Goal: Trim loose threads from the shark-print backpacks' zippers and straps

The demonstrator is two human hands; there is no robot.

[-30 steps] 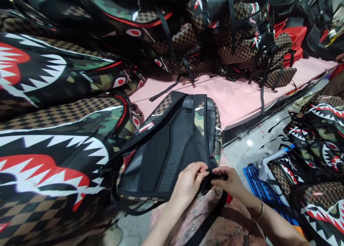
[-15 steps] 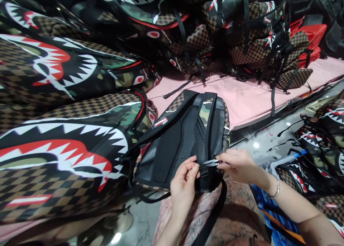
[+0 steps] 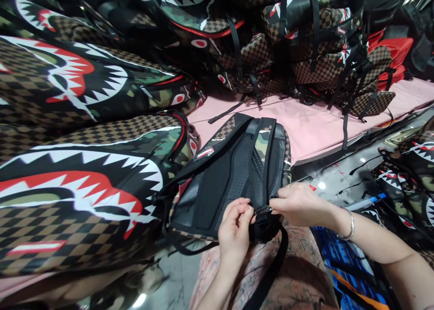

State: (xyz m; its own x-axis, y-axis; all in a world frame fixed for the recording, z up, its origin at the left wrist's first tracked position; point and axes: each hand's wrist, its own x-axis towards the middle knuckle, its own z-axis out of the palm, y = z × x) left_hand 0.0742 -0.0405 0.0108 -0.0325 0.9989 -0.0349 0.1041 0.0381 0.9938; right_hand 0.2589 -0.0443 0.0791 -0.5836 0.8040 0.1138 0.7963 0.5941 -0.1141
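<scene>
A backpack (image 3: pixel 224 183) lies back-side up across my lap, its black mesh padding and camouflage shoulder straps facing me. My left hand (image 3: pixel 235 226) pinches the lower end of a black strap (image 3: pixel 267 274) near its buckle. My right hand (image 3: pixel 298 204), a bracelet on its wrist, is closed on small metal snips whose tip touches the same strap end, right beside my left fingers. The blades are mostly hidden by my fingers.
Shark-mouth, checkered and camouflage backpacks (image 3: pixel 81 188) are piled at the left and along the back (image 3: pixel 315 43). A pink-covered table (image 3: pixel 305 124) stretches behind. More backpacks (image 3: pixel 413 174) and a blue crate (image 3: pixel 342 260) sit on the floor at right.
My view has drifted left. My right hand first drew back to show the snips, then brought them in against the strap end; my left hand kept its pinch there.
</scene>
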